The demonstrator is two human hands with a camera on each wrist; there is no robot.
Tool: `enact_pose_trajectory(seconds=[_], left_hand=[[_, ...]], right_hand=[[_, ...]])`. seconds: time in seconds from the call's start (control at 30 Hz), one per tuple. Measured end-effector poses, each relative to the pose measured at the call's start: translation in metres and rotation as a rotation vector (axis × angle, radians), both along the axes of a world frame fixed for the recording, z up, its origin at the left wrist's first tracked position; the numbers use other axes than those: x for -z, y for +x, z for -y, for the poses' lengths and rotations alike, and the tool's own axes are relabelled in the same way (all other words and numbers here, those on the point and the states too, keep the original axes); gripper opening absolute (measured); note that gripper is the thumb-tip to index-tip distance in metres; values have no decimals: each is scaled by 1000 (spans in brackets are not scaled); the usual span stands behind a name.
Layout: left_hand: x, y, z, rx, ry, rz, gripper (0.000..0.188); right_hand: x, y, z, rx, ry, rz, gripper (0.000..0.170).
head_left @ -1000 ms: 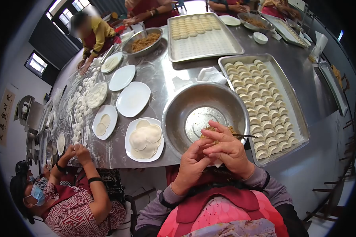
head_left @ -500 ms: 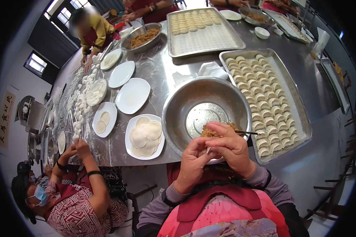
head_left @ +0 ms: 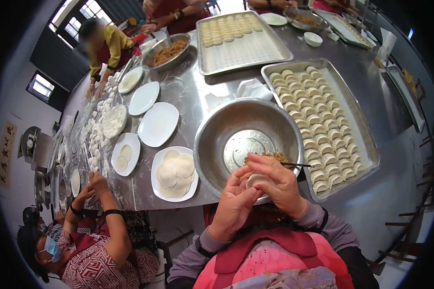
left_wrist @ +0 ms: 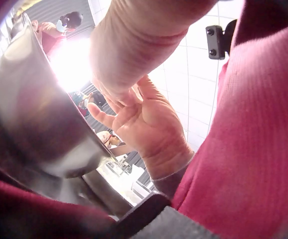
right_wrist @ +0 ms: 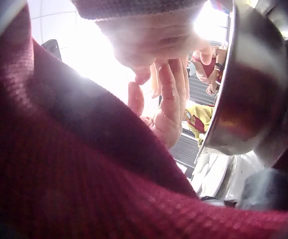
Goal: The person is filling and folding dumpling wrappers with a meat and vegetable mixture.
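In the head view both hands meet over the near rim of a steel bowl (head_left: 205, 139) and hold a pale dumpling (head_left: 258, 180) between them. My left hand (head_left: 234, 208) grips it from the left, thumb along its near side. My right hand (head_left: 283, 185) curls round it from the right, its fingers partly covering it. Brown filling (head_left: 278, 157) lies in the bowl behind the right fingers, and a thin dark stick (head_left: 298, 164) juts over the rim. The dumpling is hidden in both wrist views, where the right hand (left_wrist: 151, 124) and left hand (right_wrist: 169, 107) overlap.
To the right lies a tray (head_left: 359, 118) with rows of folded dumplings. A plate (head_left: 155, 185) of round wrappers stands left of the bowl, with further plates (head_left: 158, 124) beyond. Another tray (head_left: 270, 50) is at the back. A seated person (head_left: 94, 241) works at the left.
The dumpling has turned between the fingers, from a thin white edge to a broader rounded face. The left hand has opened out slightly around it. The head view has shifted a little.
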State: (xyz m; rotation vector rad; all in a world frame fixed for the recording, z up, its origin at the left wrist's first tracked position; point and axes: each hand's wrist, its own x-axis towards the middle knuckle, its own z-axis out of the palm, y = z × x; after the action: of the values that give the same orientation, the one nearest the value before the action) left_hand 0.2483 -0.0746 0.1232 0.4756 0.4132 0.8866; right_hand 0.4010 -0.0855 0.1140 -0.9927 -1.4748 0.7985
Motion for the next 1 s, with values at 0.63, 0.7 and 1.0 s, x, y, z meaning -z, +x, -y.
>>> enact_pose_trajectory(seconds=[0.63,0.7,1.0], left_hand=[[7,14,2,50,40,24,50],[4,19,0,63,42,70,48],[5,13,1,83,-38,58,48]], right_hand=[[14,10,-1,153,98,-55,22],[14,11,-2,162,118,-63,19],[16,16,0,126,84,-17,31]])
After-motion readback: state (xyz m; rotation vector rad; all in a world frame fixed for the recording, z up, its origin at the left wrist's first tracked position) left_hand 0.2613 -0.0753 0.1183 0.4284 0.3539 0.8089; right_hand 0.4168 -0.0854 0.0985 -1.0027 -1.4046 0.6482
